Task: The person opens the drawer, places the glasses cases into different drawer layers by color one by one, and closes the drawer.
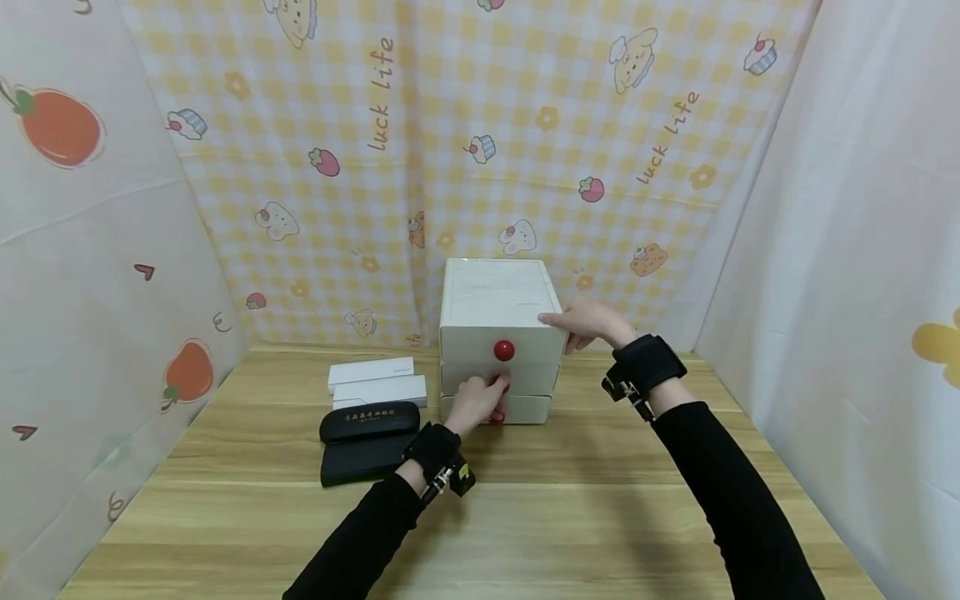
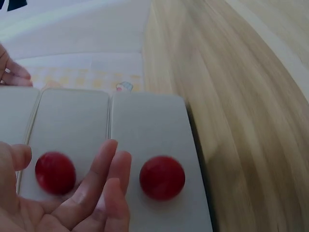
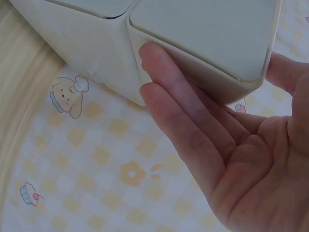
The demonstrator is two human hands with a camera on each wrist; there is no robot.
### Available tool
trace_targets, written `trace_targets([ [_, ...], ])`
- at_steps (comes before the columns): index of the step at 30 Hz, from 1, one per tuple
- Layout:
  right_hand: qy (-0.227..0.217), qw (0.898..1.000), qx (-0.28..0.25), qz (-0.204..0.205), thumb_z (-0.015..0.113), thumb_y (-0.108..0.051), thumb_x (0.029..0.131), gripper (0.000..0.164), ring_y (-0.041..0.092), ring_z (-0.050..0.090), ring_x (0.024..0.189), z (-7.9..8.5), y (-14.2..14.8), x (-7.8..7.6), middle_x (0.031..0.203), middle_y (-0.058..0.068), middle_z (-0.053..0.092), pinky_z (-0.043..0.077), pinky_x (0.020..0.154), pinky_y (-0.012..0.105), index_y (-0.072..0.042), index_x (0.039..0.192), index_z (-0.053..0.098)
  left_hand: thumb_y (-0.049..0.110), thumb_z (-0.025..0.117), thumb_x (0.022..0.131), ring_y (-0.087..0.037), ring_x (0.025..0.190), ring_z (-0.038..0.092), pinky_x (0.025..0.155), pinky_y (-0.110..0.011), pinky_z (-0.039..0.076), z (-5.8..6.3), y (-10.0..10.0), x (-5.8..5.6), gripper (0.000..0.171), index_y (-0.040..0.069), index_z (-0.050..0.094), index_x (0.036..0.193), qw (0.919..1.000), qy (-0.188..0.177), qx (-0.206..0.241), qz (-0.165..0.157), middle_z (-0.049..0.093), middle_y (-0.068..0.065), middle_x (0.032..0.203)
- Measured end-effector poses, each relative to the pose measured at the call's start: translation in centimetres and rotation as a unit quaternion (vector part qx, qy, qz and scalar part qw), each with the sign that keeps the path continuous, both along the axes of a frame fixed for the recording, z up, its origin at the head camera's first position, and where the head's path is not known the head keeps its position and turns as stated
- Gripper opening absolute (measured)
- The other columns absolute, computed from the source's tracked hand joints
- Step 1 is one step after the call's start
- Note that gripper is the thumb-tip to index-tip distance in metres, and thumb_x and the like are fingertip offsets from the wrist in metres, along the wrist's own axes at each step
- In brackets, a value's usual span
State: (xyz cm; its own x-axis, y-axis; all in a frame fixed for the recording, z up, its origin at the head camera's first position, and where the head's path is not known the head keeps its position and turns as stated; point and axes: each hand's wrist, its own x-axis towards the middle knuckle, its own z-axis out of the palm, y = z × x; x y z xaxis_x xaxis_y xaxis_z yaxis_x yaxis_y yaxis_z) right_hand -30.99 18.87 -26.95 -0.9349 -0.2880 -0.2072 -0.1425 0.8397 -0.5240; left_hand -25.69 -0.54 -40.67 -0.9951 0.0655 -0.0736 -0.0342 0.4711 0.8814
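Note:
A white drawer box (image 1: 498, 292) with red round knobs stands against the patterned cloth. My left hand (image 1: 474, 404) is at its front. In the left wrist view the middle knob (image 2: 55, 172) lies between my thumb and extended fingers (image 2: 91, 193), with a gap on the thumb side. Beside those fingers is the lowest knob (image 2: 162, 178). My right hand (image 1: 588, 321) rests on the upper right corner of the box, thumb on top. The right wrist view shows nearly straight fingers (image 3: 178, 116) along the side of the box's upper section.
Left of the drawer box lie two slim white boxes (image 1: 378, 390), a black glasses case (image 1: 369, 422) and a flat black case (image 1: 363, 458). All stand on a wood-grain table (image 1: 570, 517). Cloth hangs behind and on both sides.

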Motion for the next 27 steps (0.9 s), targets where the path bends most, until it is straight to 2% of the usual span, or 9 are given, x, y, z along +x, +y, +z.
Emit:
trace_targets([
  [6, -0.008, 1.000, -0.008, -0.022, 0.050, -0.045, 0.096, 0.055, 0.010, 0.064, 0.051, 0.2, -0.2, -0.2, 0.071, 0.017, 0.072, 0.055, 0.055, 0.026, 0.007, 0.100, 0.067, 0.051, 0.049, 0.093, -0.028, 0.068, 0.071, 0.051, -0.018, 0.038, -0.5, 0.4, -0.2, 0.061, -0.003, 0.071, 0.074, 0.9995, 0.022, 0.003, 0.023, 0.073, -0.014, 0.070],
  [10, -0.017, 0.999, -0.018, -0.034, 0.052, -0.044, 0.095, 0.054, 0.011, 0.065, 0.050, 0.2, -0.2, -0.2, 0.066, 0.016, 0.071, 0.055, 0.054, 0.027, 0.008, 0.096, 0.067, 0.047, 0.051, 0.092, -0.027, 0.066, 0.071, 0.048, -0.019, 0.033, -0.6, 0.4, 0.0, 0.059, -0.002, 0.072, 0.068, 0.9986, 0.036, -0.010, 0.038, 0.072, -0.013, 0.067],
  [18, -0.027, 0.998, -0.020, -0.062, 0.055, -0.045, 0.093, 0.056, 0.010, 0.064, 0.048, 0.1, -0.7, 0.0, 0.070, 0.018, 0.071, 0.056, 0.056, 0.028, 0.009, 0.102, 0.064, 0.041, 0.056, 0.088, -0.027, 0.062, 0.069, 0.045, -0.021, 0.030, -0.6, 0.4, 0.3, 0.050, 0.003, 0.071, 0.060, 0.9965, 0.035, -0.027, 0.070, 0.070, -0.008, 0.059],
  [20, -0.032, 0.997, -0.021, -0.065, 0.055, -0.045, 0.093, 0.055, 0.011, 0.065, 0.050, 0.0, -0.8, 0.0, 0.068, 0.015, 0.071, 0.056, 0.056, 0.028, 0.009, 0.103, 0.064, 0.041, 0.058, 0.085, -0.026, 0.056, 0.066, 0.045, -0.022, 0.030, -0.6, 0.4, 0.5, 0.049, 0.004, 0.069, 0.056, 0.9952, 0.039, -0.040, 0.080, 0.067, -0.007, 0.053],
  [22, -0.036, 0.997, -0.023, -0.066, 0.055, -0.044, 0.093, 0.055, 0.013, 0.066, 0.051, 0.0, -0.8, -0.2, 0.065, 0.013, 0.070, 0.056, 0.057, 0.029, 0.009, 0.105, 0.064, 0.042, 0.059, 0.085, -0.021, 0.050, 0.060, 0.044, -0.022, 0.029, -0.4, 0.5, 0.9, 0.049, 0.005, 0.069, 0.054, 0.9944, 0.045, -0.054, 0.079, 0.065, -0.005, 0.051],
  [24, -0.037, 0.997, -0.023, -0.069, 0.055, -0.044, 0.093, 0.055, 0.014, 0.067, 0.052, 0.0, -0.6, -0.3, 0.063, 0.011, 0.070, 0.056, 0.057, 0.029, 0.009, 0.104, 0.064, 0.042, 0.059, 0.085, -0.013, 0.042, 0.048, 0.042, -0.022, 0.026, -0.2, 0.5, 1.4, 0.050, 0.007, 0.067, 0.051, 0.9940, 0.055, -0.067, 0.067, 0.066, -0.006, 0.051],
  [27, -0.034, 0.997, -0.022, -0.070, 0.055, -0.044, 0.093, 0.055, 0.013, 0.066, 0.051, 0.0, -0.3, -0.5, 0.060, 0.010, 0.068, 0.057, 0.057, 0.030, 0.009, 0.104, 0.063, 0.041, 0.058, 0.087, -0.006, 0.039, 0.034, 0.039, -0.021, 0.020, 0.2, 0.4, 2.6, 0.050, 0.008, 0.068, 0.050, 0.9953, 0.068, -0.061, 0.032, 0.069, -0.009, 0.057],
])
